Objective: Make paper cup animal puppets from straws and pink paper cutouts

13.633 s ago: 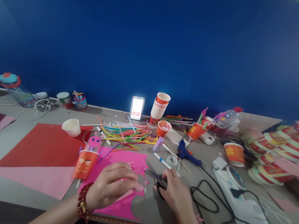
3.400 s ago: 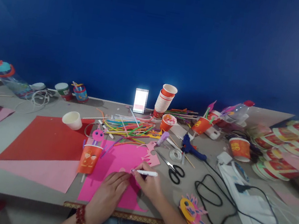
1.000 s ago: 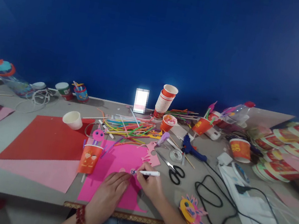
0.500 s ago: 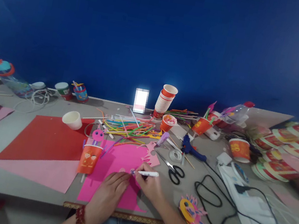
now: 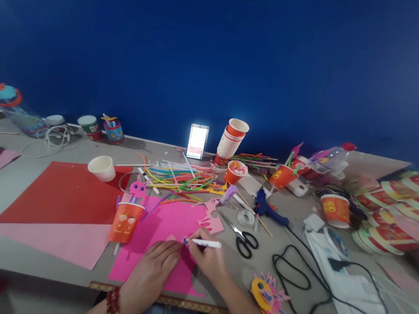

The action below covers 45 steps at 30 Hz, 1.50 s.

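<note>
A white marker pen (image 5: pixel 208 243) is gripped in my right hand (image 5: pixel 211 262), its tip down at a small pink paper piece whose shape my fingers partly hide. My left hand (image 5: pixel 154 268) lies flat with fingers stretched on the bright pink sheet (image 5: pixel 159 218), fingertips close to the pen tip. Left of it stands an orange paper cup (image 5: pixel 126 223) with a pink, big-eyed paper figure (image 5: pixel 138 188) on top. A light pink cut-out scrap (image 5: pixel 212 216) lies beyond my right hand, near black-handled scissors (image 5: pixel 246 244).
Colourful pipe cleaners (image 5: pixel 182 178) lie behind the sheet. A blue glue gun (image 5: pixel 271 210) with its black cable lies at the right, near clear tape (image 5: pixel 245 217) and a yellow tape roll (image 5: pixel 263 297). Stacked cups (image 5: pixel 230 144) stand at the back. Red paper (image 5: pixel 70 193) covers the left side.
The marker pen and my right hand have shifted very slightly left. My left hand stays on the pink sheet, and the objects around are where they were.
</note>
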Motion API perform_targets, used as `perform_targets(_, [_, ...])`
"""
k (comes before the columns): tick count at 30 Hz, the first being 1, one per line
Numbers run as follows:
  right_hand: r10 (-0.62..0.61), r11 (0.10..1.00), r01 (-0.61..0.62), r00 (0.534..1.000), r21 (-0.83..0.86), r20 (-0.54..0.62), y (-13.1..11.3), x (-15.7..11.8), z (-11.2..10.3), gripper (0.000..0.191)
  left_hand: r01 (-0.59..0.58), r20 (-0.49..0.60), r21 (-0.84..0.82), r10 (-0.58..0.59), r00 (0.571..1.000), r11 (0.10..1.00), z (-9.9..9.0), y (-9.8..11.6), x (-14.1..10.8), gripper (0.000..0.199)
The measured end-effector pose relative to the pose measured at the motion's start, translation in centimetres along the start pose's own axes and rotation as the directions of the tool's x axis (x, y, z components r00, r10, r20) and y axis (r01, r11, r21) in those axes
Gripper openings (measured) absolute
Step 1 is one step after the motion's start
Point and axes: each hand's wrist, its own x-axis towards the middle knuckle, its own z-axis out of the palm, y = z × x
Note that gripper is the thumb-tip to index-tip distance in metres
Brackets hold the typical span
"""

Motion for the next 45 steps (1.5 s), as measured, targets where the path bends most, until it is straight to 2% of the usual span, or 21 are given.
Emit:
perform_targets(36, [-0.008, 0.999, 0.008, 1.000, 0.035, 0.006, -0.32, -0.01, -0.24, 0.012, 0.016, 0.002, -0.007, -0.016, 1.000, 1.000, 0.33, -0.04, -0.14, 0.031])
perform_targets(45, [-0.011, 0.998, 0.014, 0.999, 0.068, -0.046, 0.32, -0.29, -0.31, 0.021, 0.011, -0.012, -0.030, -0.011, 1.000, 0.999, -0.26, 0.08, 0.16, 0.033])
